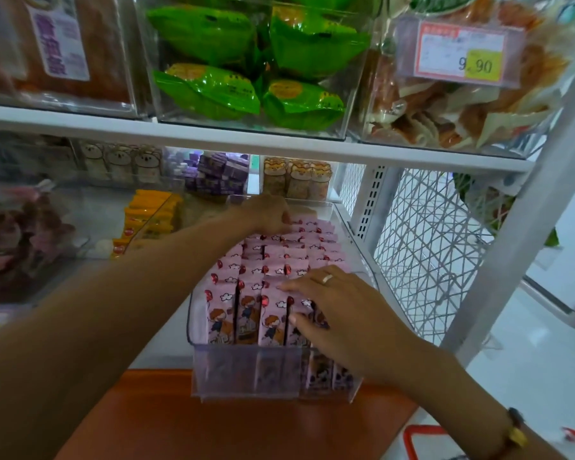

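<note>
The bin (227, 370) holds packets (246, 310) (upright rows). The left hand (268, 212) has its fingers clamped on far ones, while the right hand (346, 313) presses near ones with straight fingers.

Pink packets (246, 293) stand in rows in a clear bin (246, 373) on a shelf (356, 240). The left hand (269, 214) curls over the tops of the back row. The right hand (342, 313), wearing a ring, lies flat on the front packets. Green bags (213, 91) sit in a bin on the shelf above, beside a price tag (458, 51).

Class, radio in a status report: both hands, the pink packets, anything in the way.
Left hand grips back-row pink packets. Right hand flat on front row. Packets upright in clear bin. Shelf above overhangs.
</note>
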